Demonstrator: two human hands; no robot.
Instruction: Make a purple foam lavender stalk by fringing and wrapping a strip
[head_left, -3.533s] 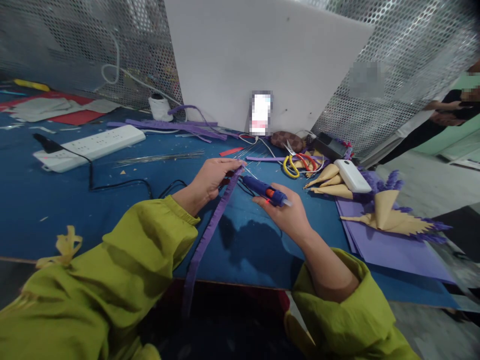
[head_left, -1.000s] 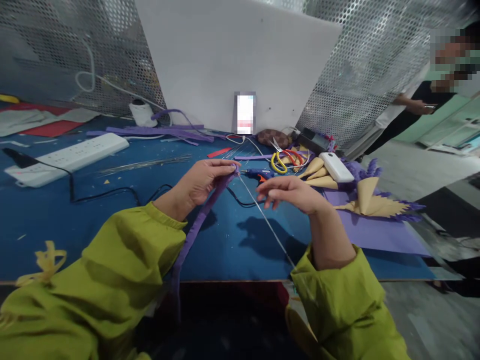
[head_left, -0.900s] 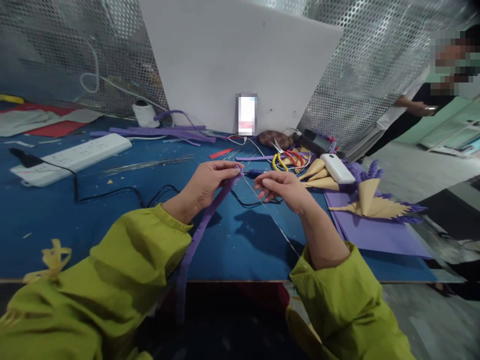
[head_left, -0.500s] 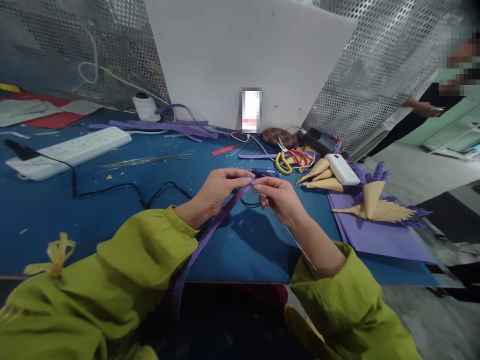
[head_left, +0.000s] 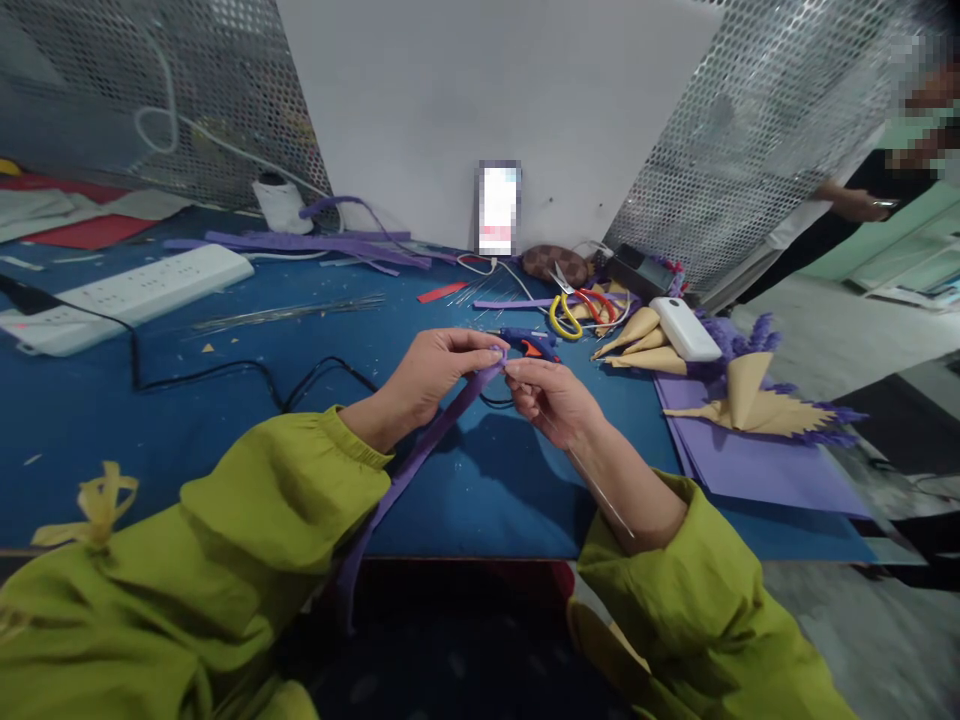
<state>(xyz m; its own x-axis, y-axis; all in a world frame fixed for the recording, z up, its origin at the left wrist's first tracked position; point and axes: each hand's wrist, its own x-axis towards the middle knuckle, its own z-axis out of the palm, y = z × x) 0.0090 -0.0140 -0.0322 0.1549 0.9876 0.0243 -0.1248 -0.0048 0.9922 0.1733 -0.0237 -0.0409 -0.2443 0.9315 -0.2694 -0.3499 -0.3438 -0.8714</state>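
Note:
My left hand [head_left: 431,375] pinches the upper end of a long purple paper strip [head_left: 427,445], which slants down past the table edge towards my lap. Close beside it, my right hand [head_left: 553,395] is closed on a thin wire [head_left: 600,490] that runs back along my forearm. The fingertips of both hands nearly meet at the strip's end, where a small purple curl shows at the wire's tip. How the strip is fixed to the wire is hidden by my fingers. Just behind my hands lies a blue glue gun [head_left: 529,342].
Scissors [head_left: 566,310], a white power bank [head_left: 685,330] and paper cones [head_left: 637,345] lie to the right, near purple sheets [head_left: 757,465]. A phone [head_left: 498,208] leans at the back. Left are a power strip [head_left: 127,295], wires [head_left: 292,312] and purple strips [head_left: 315,245]. Another person stands at far right.
My view has shifted slightly, so the table things sit a little higher and mostly further left. Both hands keep their pinch on the strip and wire; the right fingers have curled a little.

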